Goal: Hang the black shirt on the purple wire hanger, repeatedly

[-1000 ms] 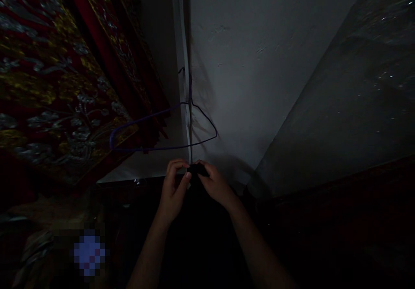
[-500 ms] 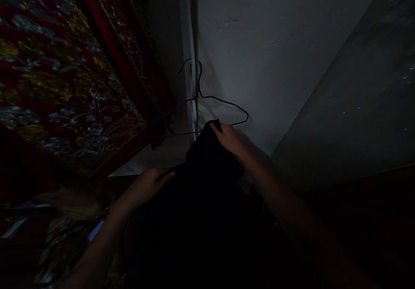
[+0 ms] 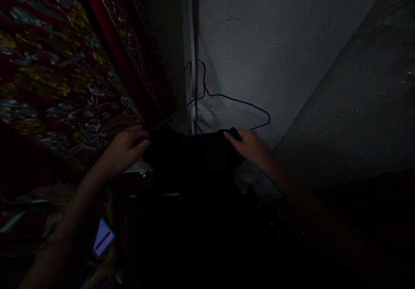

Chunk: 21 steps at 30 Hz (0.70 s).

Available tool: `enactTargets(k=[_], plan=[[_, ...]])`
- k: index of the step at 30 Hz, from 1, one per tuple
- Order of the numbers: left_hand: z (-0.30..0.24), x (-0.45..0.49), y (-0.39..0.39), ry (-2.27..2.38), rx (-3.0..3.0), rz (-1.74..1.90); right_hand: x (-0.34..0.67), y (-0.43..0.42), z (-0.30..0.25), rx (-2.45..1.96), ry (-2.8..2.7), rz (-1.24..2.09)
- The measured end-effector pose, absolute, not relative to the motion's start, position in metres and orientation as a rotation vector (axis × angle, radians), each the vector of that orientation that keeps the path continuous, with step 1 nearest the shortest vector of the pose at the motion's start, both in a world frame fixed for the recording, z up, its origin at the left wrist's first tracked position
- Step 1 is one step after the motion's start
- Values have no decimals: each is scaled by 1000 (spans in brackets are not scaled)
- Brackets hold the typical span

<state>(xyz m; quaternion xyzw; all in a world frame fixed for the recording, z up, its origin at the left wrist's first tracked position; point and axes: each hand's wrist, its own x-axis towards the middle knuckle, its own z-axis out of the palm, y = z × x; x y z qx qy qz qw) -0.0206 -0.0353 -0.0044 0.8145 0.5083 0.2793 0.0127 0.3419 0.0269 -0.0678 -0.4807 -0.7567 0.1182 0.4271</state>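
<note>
Black cloth hangs between the two hands, its upper edge running from one to the other and sagging slightly along the way. At its right upper corner, the right hand pinches it: the thumb lies on the near side, pointing inward along the top edge, and a small fold of the cloth stands up between thumb and fingers. Those fingers are partly hidden behind the fold and the hand. At the left upper corner, the left hand has its thumb and curled fingers closed narrowly on the cloth; the darkness hides just how much lies between them.

Below the fingers the cloth drops away into shadow, and its lower end cannot be made out.

Just above and behind it is a purple hanger, its hook over a pale strip on the wall. One sloping arm comes down to the left fingertips; whether they touch it, I cannot tell. The other arm reaches out past the right hand, and the lower bar passes out of sight behind that hand and the cloth.

Red fabric with gold and silver patterns fills the upper left. Beside the left forearm lies a lit phone.
</note>
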Motion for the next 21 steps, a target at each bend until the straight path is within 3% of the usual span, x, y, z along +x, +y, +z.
enactTargets(k=[8, 15, 17, 21], plan=[[17, 9, -6, 1546, 2534, 1080, 336, -9, -66, -1001, -2038, 451], [12, -6, 1, 1546, 2556, 1006, 395, 2, -35, -1228, -1699, 26], [13, -7, 0, 1558, 2561, 1055, 408, 10, -23, -1252, -1751, 146], [17, -11, 2, 1563, 2498, 1396, 416, 19, 3, -1179, -1881, 707]])
